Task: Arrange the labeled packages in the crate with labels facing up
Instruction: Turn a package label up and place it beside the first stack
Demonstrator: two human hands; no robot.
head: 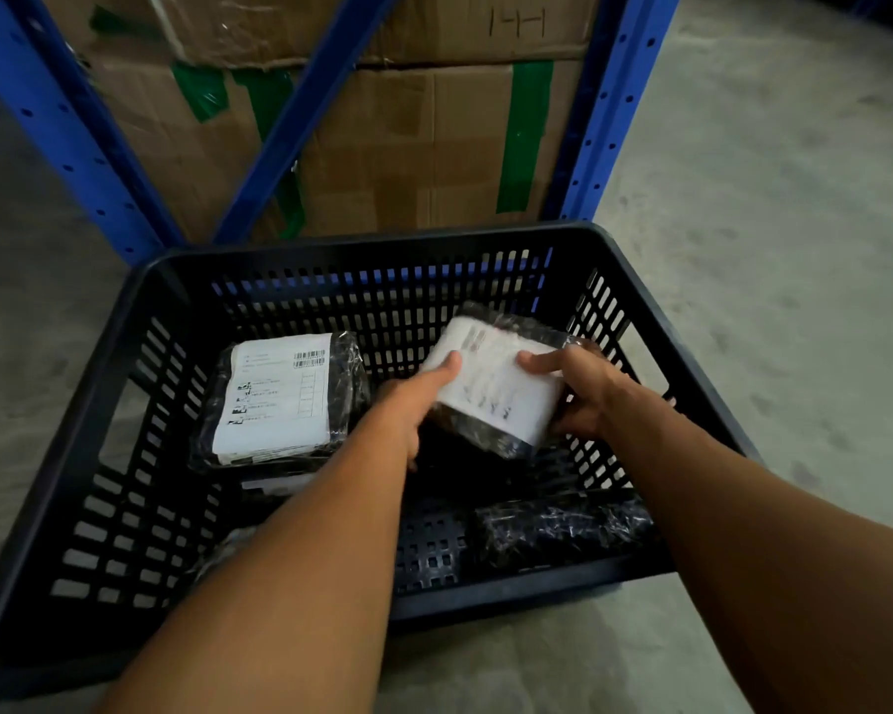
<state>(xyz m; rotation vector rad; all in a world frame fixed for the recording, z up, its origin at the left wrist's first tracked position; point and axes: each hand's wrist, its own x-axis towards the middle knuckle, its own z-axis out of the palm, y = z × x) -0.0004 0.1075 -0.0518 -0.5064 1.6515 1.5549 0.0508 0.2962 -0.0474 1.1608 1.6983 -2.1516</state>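
A black slotted crate [125, 404] is sitting on a grey concrete floor [769, 224] and filling the lower centre of the frame. Both hands are reaching into it and gripping one black-wrapped package [496, 383] at the centre right of the frame, tilted and held above the crate's bottom, with its white label [491, 389] facing up, though the print is blurred. The left hand [413, 399] is curling around the package's left edge with its thumb pressing on top of the label. The right hand [583, 389] is clasping the right edge, its thumb lying across the label's upper corner and its fingers wrapping underneath. A second labelled package [279, 399] is lying at the centre left inside the crate, label and barcode up, just beside the left hand. A dark wrapped package [558, 528] is lying at the lower right of the crate with no label showing. Behind the crate, at the top of the frame, taped cardboard boxes [408, 146] are standing inside a blue metal rack [604, 121].
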